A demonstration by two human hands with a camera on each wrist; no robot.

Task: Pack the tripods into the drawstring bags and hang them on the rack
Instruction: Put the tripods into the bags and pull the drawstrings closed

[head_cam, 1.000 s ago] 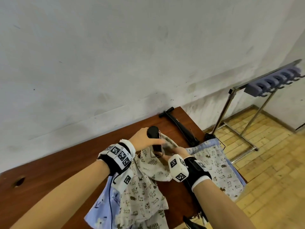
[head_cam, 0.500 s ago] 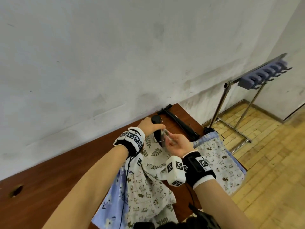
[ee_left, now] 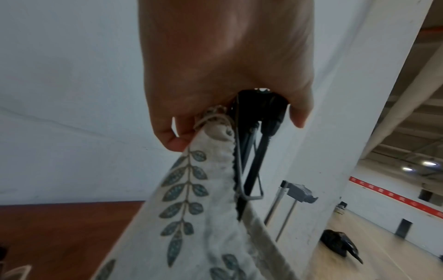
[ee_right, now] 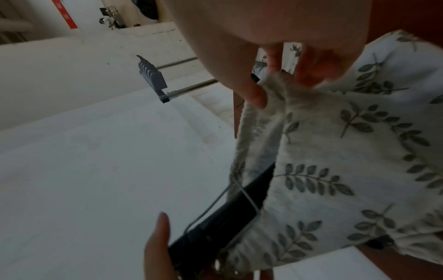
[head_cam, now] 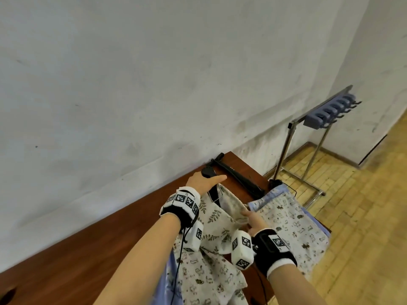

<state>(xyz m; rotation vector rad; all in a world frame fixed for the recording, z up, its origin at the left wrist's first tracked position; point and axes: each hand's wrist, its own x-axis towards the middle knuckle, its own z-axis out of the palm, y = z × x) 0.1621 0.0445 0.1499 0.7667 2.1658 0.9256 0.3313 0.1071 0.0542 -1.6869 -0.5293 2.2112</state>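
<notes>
A black folded tripod (head_cam: pixel 209 172) (ee_left: pixel 251 155) stands partly inside a cream leaf-print drawstring bag (head_cam: pixel 217 216) (ee_right: pixel 347 161). My left hand (head_cam: pixel 203 180) (ee_left: pixel 227 85) grips the tripod's top together with the bag's rim and cord. At the opposite side of the bag's mouth, my right hand (head_cam: pixel 251 216) (ee_right: pixel 275 75) pinches the rim and holds it apart. The tripod's lower part is hidden in the fabric. A second black tripod (head_cam: pixel 237 175) lies on the brown table (head_cam: pixel 88 238) by the wall.
More printed bags lie on the table: an animal-print one with a blue edge (head_cam: pixel 290 223) at the right and others (head_cam: pixel 204 274) near me. A metal rack (head_cam: pixel 312 137) with grey-blue hooks (head_cam: pixel 330 111) stands on the wooden floor to the right.
The view has tilted up. My left hand has lifted the tripod top farther toward the wall, and my right hand has drawn back, pulling the bag's mouth wider.
</notes>
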